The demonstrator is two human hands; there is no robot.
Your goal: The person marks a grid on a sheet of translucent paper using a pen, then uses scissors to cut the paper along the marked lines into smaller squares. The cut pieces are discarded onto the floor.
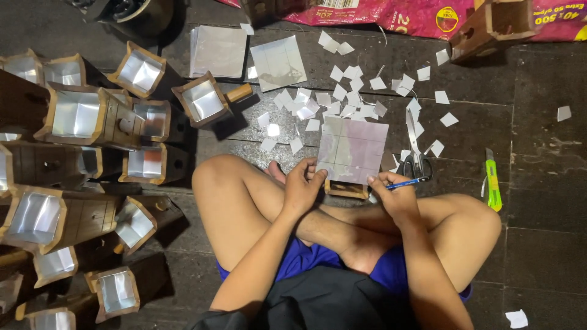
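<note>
I sit cross-legged on a dark floor. My left hand (301, 186) grips the near left edge of a square shiny metal sheet (353, 150) marked with grid lines. The sheet rests on a small wooden box (346, 190) in front of my legs. My right hand (392, 194) holds a blue pen (408, 182) at the sheet's near right corner, tip pointing right.
Many small cut metal squares (342, 98) litter the floor beyond the sheet. Scissors (416, 153) lie right of it, a green utility knife (493, 183) farther right. Two larger sheets (278, 62) lie behind. Several foil-lined wooden boxes (76, 116) crowd the left side. A pink sack (391, 15) lies at the top.
</note>
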